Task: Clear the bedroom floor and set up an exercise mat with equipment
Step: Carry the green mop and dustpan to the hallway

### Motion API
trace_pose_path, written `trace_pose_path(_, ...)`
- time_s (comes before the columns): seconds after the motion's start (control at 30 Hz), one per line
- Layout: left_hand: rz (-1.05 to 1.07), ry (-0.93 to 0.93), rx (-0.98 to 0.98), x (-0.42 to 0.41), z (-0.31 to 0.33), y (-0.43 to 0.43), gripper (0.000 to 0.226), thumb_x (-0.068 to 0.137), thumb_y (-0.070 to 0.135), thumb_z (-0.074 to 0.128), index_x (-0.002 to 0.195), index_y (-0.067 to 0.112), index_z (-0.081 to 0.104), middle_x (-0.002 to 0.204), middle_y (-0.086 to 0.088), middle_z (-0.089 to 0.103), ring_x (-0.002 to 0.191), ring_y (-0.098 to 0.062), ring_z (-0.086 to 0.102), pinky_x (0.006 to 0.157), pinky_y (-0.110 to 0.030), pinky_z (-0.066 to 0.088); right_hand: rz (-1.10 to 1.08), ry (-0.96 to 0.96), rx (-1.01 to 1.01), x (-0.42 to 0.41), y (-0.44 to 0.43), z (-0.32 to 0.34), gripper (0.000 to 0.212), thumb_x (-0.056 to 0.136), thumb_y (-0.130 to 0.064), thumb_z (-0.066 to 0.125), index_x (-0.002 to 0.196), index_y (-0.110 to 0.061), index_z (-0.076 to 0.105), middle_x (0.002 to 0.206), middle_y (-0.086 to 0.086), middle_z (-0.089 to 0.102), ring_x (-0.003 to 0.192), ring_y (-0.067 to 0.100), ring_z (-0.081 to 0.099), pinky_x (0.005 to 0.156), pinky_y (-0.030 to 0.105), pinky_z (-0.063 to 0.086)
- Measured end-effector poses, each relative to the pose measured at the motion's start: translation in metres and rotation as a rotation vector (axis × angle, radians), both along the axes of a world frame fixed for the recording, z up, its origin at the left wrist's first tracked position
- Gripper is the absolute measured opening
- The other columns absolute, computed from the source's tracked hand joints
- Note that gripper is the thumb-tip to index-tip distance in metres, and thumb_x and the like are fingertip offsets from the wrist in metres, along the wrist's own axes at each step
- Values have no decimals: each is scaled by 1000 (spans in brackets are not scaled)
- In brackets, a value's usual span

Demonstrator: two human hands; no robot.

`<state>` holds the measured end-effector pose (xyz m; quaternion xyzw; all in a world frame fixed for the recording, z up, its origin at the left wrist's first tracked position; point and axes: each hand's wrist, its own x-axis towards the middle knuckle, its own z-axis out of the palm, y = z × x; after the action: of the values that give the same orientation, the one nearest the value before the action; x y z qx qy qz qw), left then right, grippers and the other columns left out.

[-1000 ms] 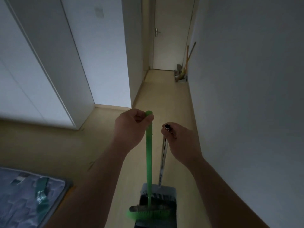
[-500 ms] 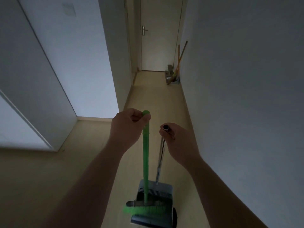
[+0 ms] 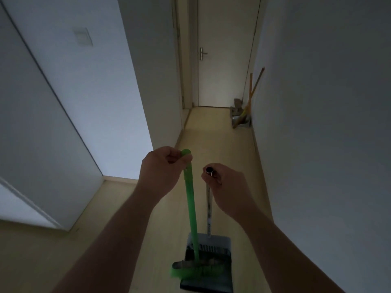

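Down the narrow corridor, a strip of pale wood floor (image 3: pixel 215 140) runs straight to a closed white door (image 3: pixel 224 81) with a metal lever handle (image 3: pixel 202 54); the plain right wall (image 3: pixel 328 123) stands close beside the right forearm and bounds the whole strip on that side; on the left, a wall corner (image 3: pixel 139 92) ends just ahead of the hands, and past it the floor widens leftward in front of a tall white panel (image 3: pixel 42 123); a switch plate (image 3: pixel 83 37) sits high on the left wall; near the far door, a bundle of long-handled tools (image 3: pixel 243 111) leans against the right wall and takes up part of the width there, with bare floor left of it; the left hand (image 3: pixel 163 170) has its fingers curled round the top of the green broom (image 3: pixel 190 199), thumb pressed against the handle; the right hand (image 3: pixel 226 187) pinches the upper end of the dustpan's thin metal handle, whose black-capped tip shows above the fingers; both handles stand near upright, side by side and apart; the dark dustpan (image 3: pixel 209 278) is low between the forearms, near the right wall, and the broom's green bristled head lies across its open mouth; whether the pan touches the floor I cannot tell.
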<state>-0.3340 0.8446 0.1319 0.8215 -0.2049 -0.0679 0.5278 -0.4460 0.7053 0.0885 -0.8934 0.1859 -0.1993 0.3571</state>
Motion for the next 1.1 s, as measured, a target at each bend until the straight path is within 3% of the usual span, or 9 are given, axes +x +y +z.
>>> trace_pose_path(0.27, -115, 28, -22, 162, -14, -110, 16, 81, 39, 80, 81, 24, 75, 75, 9, 75, 76, -10, 73, 84, -39, 60, -76, 27, -18, 148, -107, -11, 27, 99, -33, 60, 120, -19, 69, 108, -6, 73, 94, 4, 66, 78, 4, 42)
trace_pose_path(0.6, -218, 51, -14, 351, -10, -242, 18, 78, 39, 83, 75, 25, 73, 73, 7, 75, 78, -17, 74, 85, -47, 59, -220, 40, -3, 306, -225, -1, 22, 99, -34, 60, 114, -23, 71, 97, -12, 73, 87, 0, 67, 79, 9, 49)
trace_pose_path(1.0, -236, 46, 57, 541, -26, -439, 25, 77, 47, 82, 76, 23, 73, 73, 4, 75, 77, -19, 74, 82, -46, 61, -216, 25, 76, 502, -410, -28, 27, 98, -34, 62, 119, -20, 71, 107, -7, 74, 97, 6, 67, 91, 23, 52)
trace_pose_path(1.1, -233, -2, 108, 588, -17, -487, 27, 80, 50, 79, 77, 24, 72, 73, 6, 74, 74, -14, 72, 80, -40, 61, -206, 26, 89, 551, -462, -24, 27, 97, -35, 63, 119, -21, 71, 108, -7, 74, 97, 5, 68, 89, 17, 51)
